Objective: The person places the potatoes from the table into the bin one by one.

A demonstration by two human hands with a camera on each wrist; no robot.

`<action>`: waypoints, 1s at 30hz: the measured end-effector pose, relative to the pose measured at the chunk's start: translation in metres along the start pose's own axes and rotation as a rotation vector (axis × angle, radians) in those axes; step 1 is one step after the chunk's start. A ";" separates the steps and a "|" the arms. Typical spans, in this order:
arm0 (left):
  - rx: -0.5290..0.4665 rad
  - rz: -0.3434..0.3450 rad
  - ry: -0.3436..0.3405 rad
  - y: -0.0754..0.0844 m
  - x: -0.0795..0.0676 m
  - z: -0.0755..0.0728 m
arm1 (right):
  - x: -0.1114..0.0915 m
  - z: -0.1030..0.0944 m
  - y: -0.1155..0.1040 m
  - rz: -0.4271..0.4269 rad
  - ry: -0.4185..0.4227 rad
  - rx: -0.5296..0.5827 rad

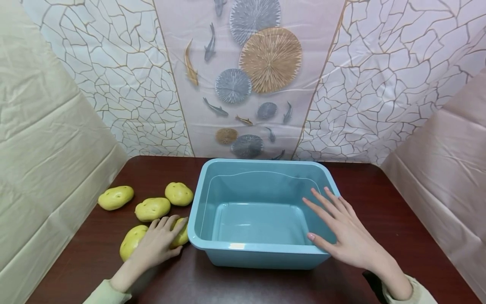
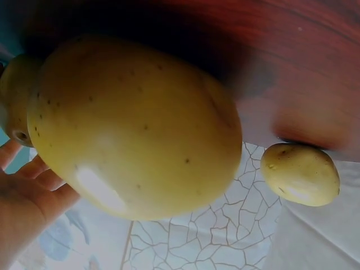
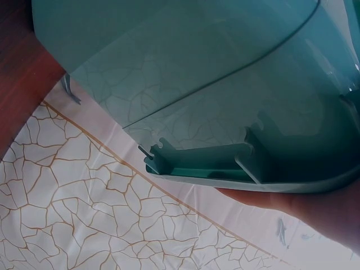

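Observation:
My left hand [image 1: 157, 242] reaches over a yellow potato [image 1: 181, 237] beside the basin's left wall, with fingers across its top and thumb at its near side. Its far part is hidden by the fingers. Under the left wrist lies another potato [image 1: 131, 240], which fills much of the left wrist view. A light-blue plastic basin [image 1: 265, 248] stands in the middle of the table, its inside bare. At the basin's front right corner my right hand [image 1: 345, 236] has its fingers spread over the rim; in the right wrist view part of it shows against the rim [image 3: 208, 183].
Farther back on the left lie three more potatoes, one at the far left [image 1: 115, 197], one in the middle [image 1: 152, 209] and one near the basin [image 1: 179, 194]. A dark red-brown table [image 1: 383, 202] carries everything. Patterned cloth [image 1: 235, 55] hangs behind; plain cloth flanks both sides.

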State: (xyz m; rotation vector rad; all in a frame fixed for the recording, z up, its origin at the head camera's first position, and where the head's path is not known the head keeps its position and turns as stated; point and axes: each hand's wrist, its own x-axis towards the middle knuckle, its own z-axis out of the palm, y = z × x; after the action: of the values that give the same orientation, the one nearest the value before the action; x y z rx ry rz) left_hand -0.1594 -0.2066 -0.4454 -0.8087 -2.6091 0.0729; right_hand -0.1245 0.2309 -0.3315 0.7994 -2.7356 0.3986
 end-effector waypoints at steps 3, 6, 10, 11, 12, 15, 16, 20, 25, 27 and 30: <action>-0.010 -0.006 -0.029 0.001 0.001 0.000 | 0.000 -0.001 0.000 0.001 0.002 0.000; -0.022 -0.013 -0.048 0.001 0.001 0.000 | 0.001 -0.001 0.000 0.001 0.002 0.001; -0.037 -0.026 -0.064 0.002 -0.001 -0.001 | 0.001 -0.002 -0.001 0.005 -0.003 0.007; -0.038 -0.028 -0.067 0.003 -0.001 -0.001 | 0.002 -0.002 -0.001 0.006 -0.004 0.008; -0.041 -0.030 -0.067 0.003 -0.001 -0.001 | 0.002 -0.002 -0.001 0.006 -0.004 0.008; -0.055 -0.032 -0.068 0.003 -0.002 -0.002 | 0.002 -0.002 -0.001 0.007 -0.003 0.008; -0.059 -0.032 -0.068 0.004 -0.002 -0.002 | 0.002 -0.002 -0.001 0.008 -0.003 0.008; -0.071 -0.034 -0.070 0.004 -0.003 -0.003 | 0.001 -0.002 -0.001 0.011 -0.006 0.010; -0.074 -0.033 -0.074 0.004 -0.002 -0.002 | 0.000 -0.001 -0.001 0.014 -0.005 0.015; -0.077 -0.034 -0.074 0.004 -0.002 -0.002 | 0.000 -0.001 -0.001 0.014 -0.006 0.017; -0.078 -0.036 -0.075 0.004 -0.002 -0.002 | -0.001 -0.001 0.000 0.014 -0.004 0.017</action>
State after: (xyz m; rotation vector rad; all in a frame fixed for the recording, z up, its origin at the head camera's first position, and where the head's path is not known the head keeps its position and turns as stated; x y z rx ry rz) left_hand -0.1547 -0.2044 -0.4456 -0.8001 -2.7112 -0.0086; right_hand -0.1235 0.2313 -0.3311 0.7863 -2.7466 0.4244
